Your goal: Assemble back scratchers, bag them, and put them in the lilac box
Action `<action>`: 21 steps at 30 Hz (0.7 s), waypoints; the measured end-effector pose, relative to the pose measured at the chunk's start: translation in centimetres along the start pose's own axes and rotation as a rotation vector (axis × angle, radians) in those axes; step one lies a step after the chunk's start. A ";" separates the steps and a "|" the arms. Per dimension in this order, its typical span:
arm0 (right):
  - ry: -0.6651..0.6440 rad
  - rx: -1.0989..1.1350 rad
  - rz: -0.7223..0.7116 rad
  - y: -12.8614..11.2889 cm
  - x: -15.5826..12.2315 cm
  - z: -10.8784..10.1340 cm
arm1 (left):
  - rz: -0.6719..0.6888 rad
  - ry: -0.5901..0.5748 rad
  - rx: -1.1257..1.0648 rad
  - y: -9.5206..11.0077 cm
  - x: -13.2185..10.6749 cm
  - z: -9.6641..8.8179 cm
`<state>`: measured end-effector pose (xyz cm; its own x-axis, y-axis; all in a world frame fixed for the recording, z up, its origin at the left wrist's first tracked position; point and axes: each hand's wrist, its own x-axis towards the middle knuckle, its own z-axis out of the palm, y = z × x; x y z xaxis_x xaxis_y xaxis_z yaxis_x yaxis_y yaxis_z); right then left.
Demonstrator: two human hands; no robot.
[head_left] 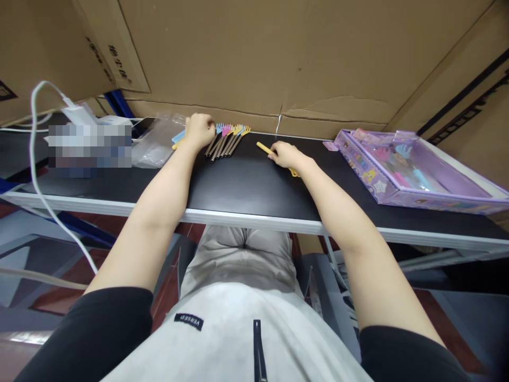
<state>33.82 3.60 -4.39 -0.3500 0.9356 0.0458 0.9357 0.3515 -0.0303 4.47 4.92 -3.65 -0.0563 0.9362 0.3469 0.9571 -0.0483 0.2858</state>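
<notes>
Near the back of the black table, my left hand (201,130) is closed, its fingertips turned down and hidden. Beside it lies a row of several metal-rod back scratchers (226,144) with blue, pink and yellow claw-shaped heads pointing away from me. Blue and yellow handles (178,139) poke out from behind my left wrist. To the right, my right hand (285,154) grips a yellow handle (264,148), which sticks out to the left of the fingers. A yellow openwork piece (294,172) shows under that wrist; I cannot tell whether it joins the handle.
On the right stands a purple display box (382,170) with colourful pieces inside. Clear plastic bags (157,143) lie left of my left hand. A white cable (35,154) hangs over the left table edge. Cardboard walls (254,63) rise behind the table (238,185).
</notes>
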 end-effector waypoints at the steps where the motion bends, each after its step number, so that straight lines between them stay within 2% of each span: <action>1: 0.002 -0.009 0.024 0.2 0.0 -0.2 | 0.045 -0.007 -0.002 0.5 0.0 0.1; 6: 0.050 -0.042 0.011 0.7 0.0 -0.2 | 0.370 -0.015 -0.049 3.7 -0.4 2.1; 9: 0.142 -0.030 -0.099 0.7 0.3 0.1 | 0.630 -0.016 -0.104 5.8 -1.0 3.7; 11: 0.216 -0.013 -0.201 0.4 0.4 0.1 | 0.730 -0.021 -0.129 6.9 -1.5 4.6; 15: 0.319 -0.022 -0.293 -0.3 0.4 0.0 | 0.712 -0.005 -0.147 7.6 -1.5 5.5; 21: 0.376 -0.022 -0.241 0.5 0.5 -0.6 | 0.602 0.008 -0.173 4.9 0.4 5.0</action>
<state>34.13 4.27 -3.78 -0.5218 0.7488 0.4088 0.8314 0.5537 0.0471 10.56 6.79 -6.55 0.4759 0.7244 0.4988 0.7618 -0.6229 0.1779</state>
